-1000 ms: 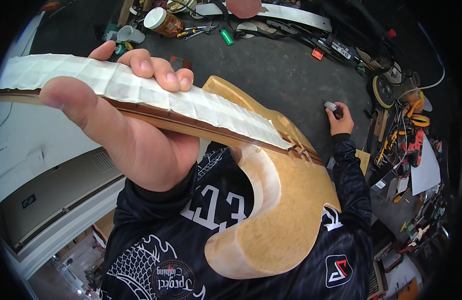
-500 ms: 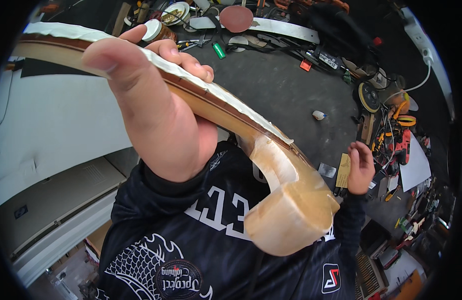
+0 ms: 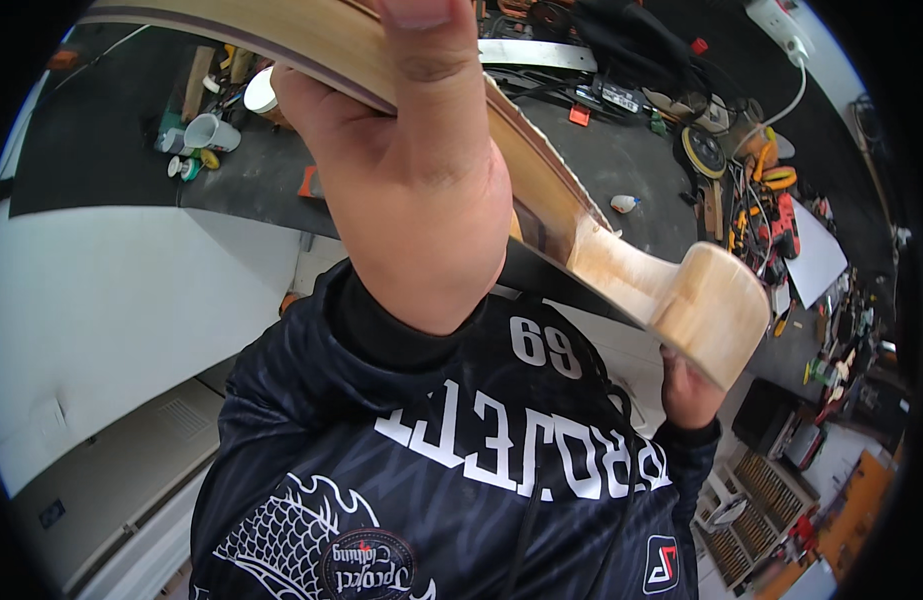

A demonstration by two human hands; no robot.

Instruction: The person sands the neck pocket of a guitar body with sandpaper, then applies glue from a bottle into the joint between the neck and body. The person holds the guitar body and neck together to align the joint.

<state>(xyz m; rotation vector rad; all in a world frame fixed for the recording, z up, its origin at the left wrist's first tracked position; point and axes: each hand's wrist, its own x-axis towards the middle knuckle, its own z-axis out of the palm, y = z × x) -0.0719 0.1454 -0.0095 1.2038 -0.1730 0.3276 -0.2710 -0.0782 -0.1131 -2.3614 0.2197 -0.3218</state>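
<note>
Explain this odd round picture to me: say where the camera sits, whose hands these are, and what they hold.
The camera is worn on a person's head and looks down through a fisheye lens, so edges bend. The left hand, close to the lens, has its grip around the neck of an unfinished wooden guitar. The right hand supports the pale body from below. The dark printed sleeves are the person's own. Beyond lies a dark workbench with a white cup, a sander and scattered tools.

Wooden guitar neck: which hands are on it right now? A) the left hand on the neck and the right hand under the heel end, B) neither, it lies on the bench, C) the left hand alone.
A: the left hand wraps the wooden guitar neck while the right hand sits under its heel end.
</note>
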